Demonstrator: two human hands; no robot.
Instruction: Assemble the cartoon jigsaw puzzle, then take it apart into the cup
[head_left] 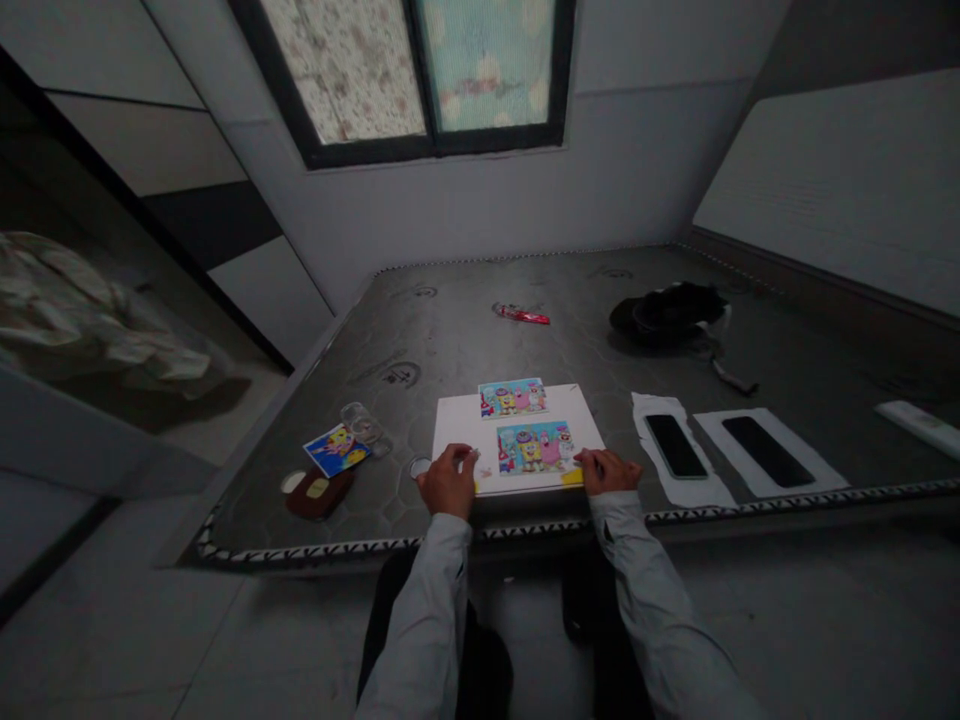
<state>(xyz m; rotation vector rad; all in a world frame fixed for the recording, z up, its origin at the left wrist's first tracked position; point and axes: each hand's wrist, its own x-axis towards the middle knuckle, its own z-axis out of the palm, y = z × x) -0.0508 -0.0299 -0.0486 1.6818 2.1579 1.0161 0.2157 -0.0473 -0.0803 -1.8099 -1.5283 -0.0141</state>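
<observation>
A white board (pixel 461 420) lies on the mattress in front of me. On it is a colourful cartoon picture (pixel 534 448), and a similar cartoon card (pixel 514 398) lies across the board's far edge. My left hand (pixel 450 480) rests at the board's near left corner, thumb and finger pinched together; what they hold, if anything, is too small to name. At the near right corner, my right hand (pixel 611 470) is closed, its fingertips close to the picture's right edge. Whatever is between those fingers is hidden. Yellow patches (pixel 572 478) show along the board's near edge.
To the left lie a blue cartoon card (pixel 337 450), a clear plastic item (pixel 362 422) and a brown object (pixel 319 493). Two phones (pixel 676 446) (pixel 766 450) rest on white sheets at the right. Farther back are a red item (pixel 525 315) and a black cap (pixel 667 315).
</observation>
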